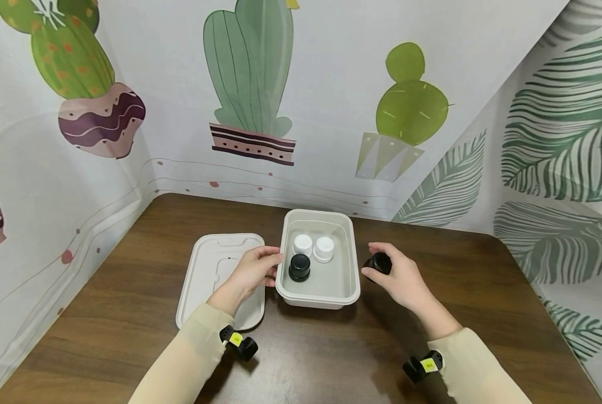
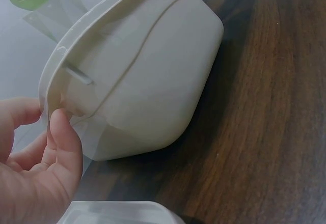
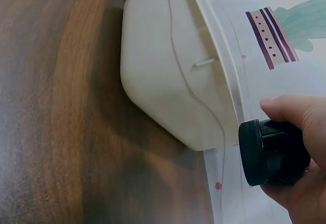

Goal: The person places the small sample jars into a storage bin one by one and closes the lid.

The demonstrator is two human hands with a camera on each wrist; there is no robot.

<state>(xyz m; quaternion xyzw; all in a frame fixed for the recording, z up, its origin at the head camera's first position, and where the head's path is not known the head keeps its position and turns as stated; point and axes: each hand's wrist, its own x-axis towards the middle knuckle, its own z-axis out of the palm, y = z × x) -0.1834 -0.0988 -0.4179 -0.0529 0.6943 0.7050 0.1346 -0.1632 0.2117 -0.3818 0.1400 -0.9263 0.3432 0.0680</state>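
A cream plastic container [image 1: 317,303] stands on the table, its top uncovered. Inside are two small white jars, one [image 1: 303,245] beside the other [image 1: 324,249], and a small black jar [image 1: 299,267] in front of them. My left hand [image 1: 250,269] holds the container's left rim, with thumb and fingers at the edge in the left wrist view. To the container's right, my right hand [image 1: 399,275] grips another black jar [image 3: 275,152] with a ribbed screw lid. That jar is held above the table, outside the container, and my fingers hide part of it.
The container's pale lid [image 1: 200,280] lies flat on the brown wooden table [image 1: 306,359], left of the container and partly under my left hand and forearm. A cactus-print cloth [image 1: 331,112] hangs behind the table's back edge. Each wrist wears a small black camera.
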